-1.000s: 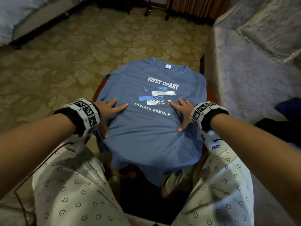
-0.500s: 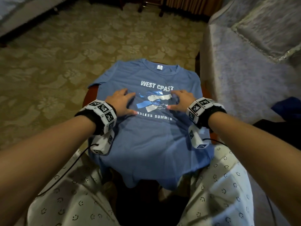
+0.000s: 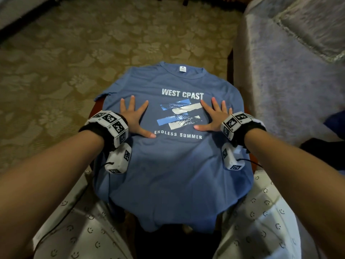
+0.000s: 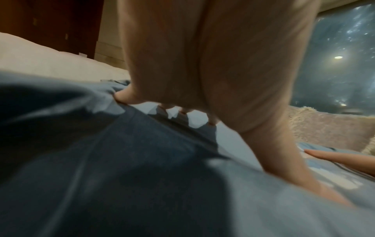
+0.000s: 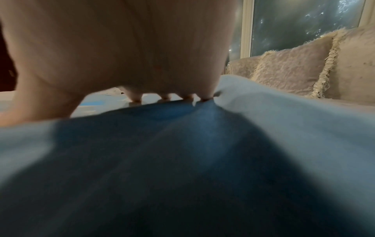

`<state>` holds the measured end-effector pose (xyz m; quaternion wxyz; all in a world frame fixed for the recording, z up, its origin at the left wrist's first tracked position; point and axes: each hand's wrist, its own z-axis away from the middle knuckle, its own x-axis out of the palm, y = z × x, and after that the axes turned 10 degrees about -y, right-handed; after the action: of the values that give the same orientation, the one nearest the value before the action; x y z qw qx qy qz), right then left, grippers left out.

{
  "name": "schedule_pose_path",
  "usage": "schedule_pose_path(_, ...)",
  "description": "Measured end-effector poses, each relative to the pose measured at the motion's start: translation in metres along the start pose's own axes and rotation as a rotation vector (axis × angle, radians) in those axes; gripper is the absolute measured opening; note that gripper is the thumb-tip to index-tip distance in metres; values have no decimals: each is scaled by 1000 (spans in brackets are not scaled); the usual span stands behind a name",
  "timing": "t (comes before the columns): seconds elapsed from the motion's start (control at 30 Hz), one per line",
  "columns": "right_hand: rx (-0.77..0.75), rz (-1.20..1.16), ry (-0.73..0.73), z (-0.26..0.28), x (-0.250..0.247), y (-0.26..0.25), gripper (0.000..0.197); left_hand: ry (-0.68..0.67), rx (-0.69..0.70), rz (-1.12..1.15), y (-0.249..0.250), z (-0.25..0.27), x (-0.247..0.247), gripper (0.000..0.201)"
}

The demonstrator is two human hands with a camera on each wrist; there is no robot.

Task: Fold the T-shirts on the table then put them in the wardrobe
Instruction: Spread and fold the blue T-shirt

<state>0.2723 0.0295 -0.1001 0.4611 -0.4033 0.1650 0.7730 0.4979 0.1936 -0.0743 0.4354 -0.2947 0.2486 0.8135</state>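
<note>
A blue T-shirt [image 3: 168,174] printed "WEST CPAST ENDLESS SUMMER" lies face up and spread over a small round table [image 3: 97,104], collar away from me, hem hanging over the near edge. My left hand [image 3: 134,116] lies flat on the shirt left of the print, fingers spread. On the other side of the print my right hand [image 3: 212,116] presses flat too, fingers splayed. The left wrist view shows the left hand [image 4: 202,64] pressing blue cloth [image 4: 121,176]. The right wrist view shows the right hand [image 5: 121,48] doing the same on the shirt [image 5: 182,160].
A grey-covered sofa [image 3: 289,81] stands right beside the table, with dark clothing [image 3: 334,124] on its near part. Patterned carpet [image 3: 74,53] stretches left and beyond. My knees in smiley-print trousers [image 3: 74,230] flank the hanging hem. Fringed cushions [image 5: 294,72] sit under a window.
Both hands slid up the shirt from beside the lower print, then apart to either side of the graphic. Their fingers are now spread wide.
</note>
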Motion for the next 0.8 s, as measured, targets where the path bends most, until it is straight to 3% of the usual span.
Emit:
schedule_pose_path(0.1,-67,-356,308,1,-6,5,72,-12,3,-1,1,-1,1,122)
schedule_pose_path(0.17,98,-570,535,3,-14,15,57,-29,-1,-28,2,0,4,125)
schedule_pose_path(0.23,352,-633,465,7,-19,28,64,-45,-7,-52,6,3,6,126)
schedule_pose_path(0.3,457,-684,320,11,-21,40,73,-57,-7,-62,11,6,8,126)
schedule_pose_path(0.47,382,-935,241,6,-27,43,53,-78,-8,-66,11,8,18,131)
schedule_pose_path(0.53,324,-916,240,8,-34,38,50,-77,-10,-55,12,12,20,130)
schedule_pose_path(0.67,205,-872,521,14,-34,32,7,47,-3,67,21,10,9,108)
schedule_pose_path(0.73,166,-760,690,13,-32,35,29,155,23,93,36,4,3,98)
schedule_pose_path(0.8,81,-683,703,18,-31,33,34,198,95,76,59,-3,1,93)
